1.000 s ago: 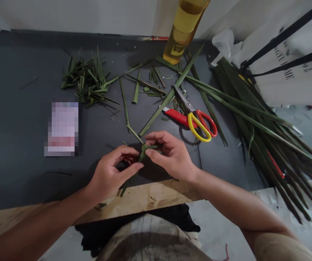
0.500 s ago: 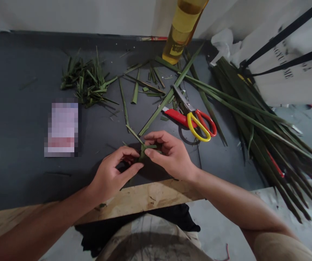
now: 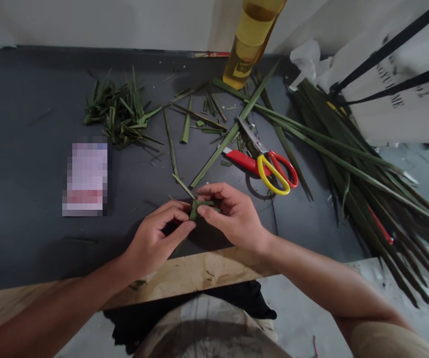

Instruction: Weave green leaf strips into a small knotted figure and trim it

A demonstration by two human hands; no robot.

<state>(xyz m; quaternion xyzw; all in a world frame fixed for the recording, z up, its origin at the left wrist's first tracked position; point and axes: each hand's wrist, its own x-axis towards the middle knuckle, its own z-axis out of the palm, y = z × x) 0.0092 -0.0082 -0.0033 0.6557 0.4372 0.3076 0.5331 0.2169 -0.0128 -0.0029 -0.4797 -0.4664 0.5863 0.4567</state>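
Observation:
Between my two hands, close to the table's front edge, is a small folded piece of green leaf strip (image 3: 194, 209). Loose ends of it stick out to the upper left and to the right. My left hand (image 3: 160, 231) pinches its lower left side between thumb and fingers. On the other side, my right hand (image 3: 233, 211) grips it with thumb and curled fingers. Beyond my right hand lie scissors (image 3: 267, 161) with one red and one yellow handle, resting over a red cutter (image 3: 242, 160).
A pile of folded leaf pieces (image 3: 121, 112) lies at the back left, above a blurred-out phone-like rectangle (image 3: 87, 174). Leaf scraps (image 3: 210, 117) are scattered mid-table. A bottle of yellow liquid (image 3: 250, 42) stands behind. Long leaves (image 3: 356, 184) and a white bag (image 3: 397, 94) are at right.
Both hands stay almost in place, still holding the leaf piece. The fingers and the folded strip have shifted only slightly.

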